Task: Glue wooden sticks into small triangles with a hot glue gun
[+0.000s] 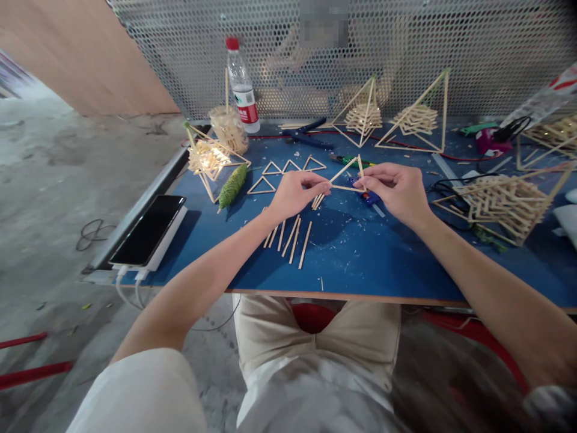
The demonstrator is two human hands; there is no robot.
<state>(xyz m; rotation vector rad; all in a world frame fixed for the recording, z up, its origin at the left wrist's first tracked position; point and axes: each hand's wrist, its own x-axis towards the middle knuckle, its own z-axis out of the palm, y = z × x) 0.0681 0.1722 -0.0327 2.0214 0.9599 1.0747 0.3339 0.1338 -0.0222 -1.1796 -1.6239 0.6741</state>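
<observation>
Between my two hands hangs a triangle of thin wooden sticks (pixel 345 171), raised over the blue table. My left hand (pixel 300 191) pinches its left corner. The right corner is in the fingers of my right hand (pixel 391 187). At the top, the two stick ends look slightly apart. Several finished small stick triangles (pixel 261 186) lie beyond my left hand. Loose wooden sticks (pixel 295 240) are spread in front of it. A blue tool (pixel 370 197), partly covered by my right hand, lies below the triangle; its kind is unclear.
Stick pyramids (pixel 360 117) stand along the perforated metal screen (pixel 270 54). A bottle (pixel 243 90), a jar of sticks (pixel 229 131), a green thread spindle (pixel 233 185) and a phone (pixel 151 228) occupy the left. Pliers (pixel 311 133) lie behind; a layered stick frame (pixel 505 204) sits right.
</observation>
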